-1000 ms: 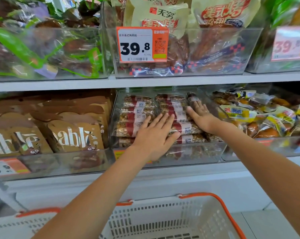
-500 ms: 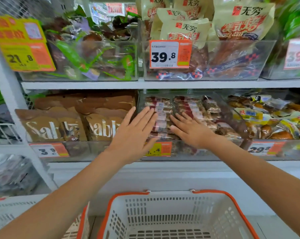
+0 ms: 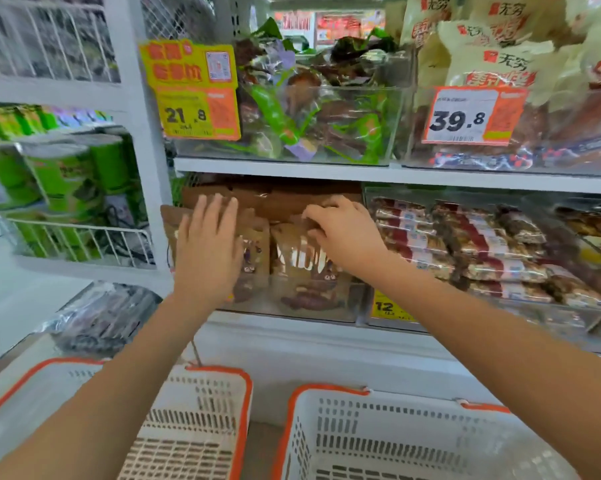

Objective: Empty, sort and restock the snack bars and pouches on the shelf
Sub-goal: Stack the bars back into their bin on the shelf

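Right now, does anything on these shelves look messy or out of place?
Mostly tidy. The snack bars lie in neat rows, but the green-wrapped snacks in the upper bin are a jumbled heap, and the brown pouches lean unevenly.

This is a shop, a small grocery or convenience store. White metal shelves carry clear plastic bins full of wrapped snacks. Printed price tags hang on the bins: a yellow and orange tag reading 21.8 at 11 o'clock, and a white and orange tag reading 39.8 at 2 o'clock (both have a small square code). At 9 o'clock, a wire rack holds green cans. At 6 o'clock stand two white shopping baskets with orange rims.
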A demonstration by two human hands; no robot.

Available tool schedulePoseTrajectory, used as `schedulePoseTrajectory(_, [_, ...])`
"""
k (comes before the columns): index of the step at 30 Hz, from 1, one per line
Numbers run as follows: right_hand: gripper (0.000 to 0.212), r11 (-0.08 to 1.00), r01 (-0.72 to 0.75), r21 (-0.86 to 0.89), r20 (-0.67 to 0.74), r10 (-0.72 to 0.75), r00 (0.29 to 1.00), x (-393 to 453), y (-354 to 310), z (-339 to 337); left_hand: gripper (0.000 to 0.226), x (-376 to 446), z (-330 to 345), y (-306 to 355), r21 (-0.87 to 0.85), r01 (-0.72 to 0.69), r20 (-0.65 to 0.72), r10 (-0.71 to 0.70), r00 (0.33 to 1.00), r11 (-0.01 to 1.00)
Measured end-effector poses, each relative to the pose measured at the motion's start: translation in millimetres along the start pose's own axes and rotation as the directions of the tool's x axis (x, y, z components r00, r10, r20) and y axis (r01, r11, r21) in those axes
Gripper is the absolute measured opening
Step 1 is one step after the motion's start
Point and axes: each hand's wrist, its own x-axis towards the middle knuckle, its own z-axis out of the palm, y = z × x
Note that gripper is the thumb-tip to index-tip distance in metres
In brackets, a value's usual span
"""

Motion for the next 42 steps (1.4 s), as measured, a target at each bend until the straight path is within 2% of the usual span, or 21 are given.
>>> schedulePoseTrajectory(2, [0.022,0.993,0.019,0.113,0.019,-0.022,1.000,2.9,11.2,-3.0,0.045,7.7,2.8,-18.7,-0.043,0.068,0.011,-0.068,0.998,0.997])
schedulePoseTrajectory(5, [0.008,0.969,0.100,0.227,0.104,-0.126,0.987,-1.4,39.5,-13.0,0.044,12.3,7.7,-37.2,-0.043,0.073,0.004,-0.073,0.997,0.996])
schedulePoseTrajectory(10, [0.003,0.954,0.028,0.299,0.103,-0.062,0.993,-4.0,47.0,-22.4,0.058,13.7,15.6,-48.7,-0.138,0.008,0.091,0.005,0.996,0.990])
schedulePoseTrajectory(12, [0.012,0.965,0.102,0.242,0.016,-0.109,0.994,4.2,35.3,-24.3,0.063,11.6,14.9,-48.0,-0.143,0.016,0.086,-0.004,0.996,0.990])
schedulePoseTrajectory(14, [0.032,0.987,0.122,0.106,-0.036,-0.118,0.992,13.6,21.0,-26.5,0.065,8.9,11.8,-43.2,-0.111,0.000,0.048,0.005,0.999,0.994])
schedulePoseTrajectory(16, [0.052,0.997,0.072,-0.017,0.029,-0.071,0.997,22.2,8.7,-24.6,0.064,6.6,8.5,-33.9,-0.072,-0.069,0.027,0.071,0.997,0.995])
schedulePoseTrajectory(18, [0.062,0.993,0.043,-0.107,0.131,-0.029,0.991,29.7,0.8,-17.3,0.062,5.5,7.3,-22.1,-0.071,-0.132,0.044,0.136,0.990,0.989])
schedulePoseTrajectory(21, [0.059,0.992,0.005,-0.130,0.270,0.030,0.962,33.7,-0.8,-6.2,0.061,7.7,8.8,-6.4,-0.082,-0.169,0.058,0.174,0.983,0.982])
schedulePoseTrajectory(23, [0.049,0.987,0.058,-0.152,0.297,-0.011,0.955,31.0,4.4,-2.6,0.062,10.0,11.0,-0.5,-0.092,-0.164,0.075,0.171,0.982,0.982])
schedulePoseTrajectory(27, [0.035,0.970,0.187,-0.153,0.214,-0.152,0.965,16.0,24.0,-6.6,0.062,11.1,12.9,1.3,-0.118,-0.140,0.100,0.152,0.983,0.983])
schedulePoseTrajectory(31, [0.039,0.951,0.278,-0.133,0.216,-0.246,0.945,5.4,22.9,-15.8,0.062,10.4,10.2,2.4,-0.138,-0.152,0.122,0.169,0.978,0.979])
schedulePoseTrajectory(32, [0.040,0.948,0.280,-0.151,0.199,-0.248,0.948,3.8,21.2,-17.6,0.061,9.3,10.5,4.1,-0.154,-0.169,0.113,0.188,0.976,0.973])
schedulePoseTrajectory(34, [0.040,0.951,0.261,-0.163,0.080,-0.251,0.965,-0.5,20.5,-22.3,0.049,9.1,11.6,7.7,-0.246,-0.193,0.042,0.209,0.977,0.950])
schedulePoseTrajectory(37, [0.035,0.977,0.167,-0.133,-0.100,-0.181,0.978,-12.3,29.9,-27.5,0.011,13.8,8.7,10.7,-0.438,-0.195,-0.090,0.173,0.981,0.878])
schedulePoseTrajectory(40, [0.024,0.968,0.155,-0.199,-0.161,-0.189,0.969,-25.8,37.5,-22.4,0.023,17.4,7.4,14.5,-0.424,-0.219,-0.111,0.189,0.976,0.879])
schedulePoseTrajectory(42, [0.020,0.979,0.109,-0.170,-0.111,-0.129,0.985,-28.2,36.8,-22.5,0.027,15.7,1.2,22.9,-0.366,-0.256,-0.124,0.225,0.966,0.895])
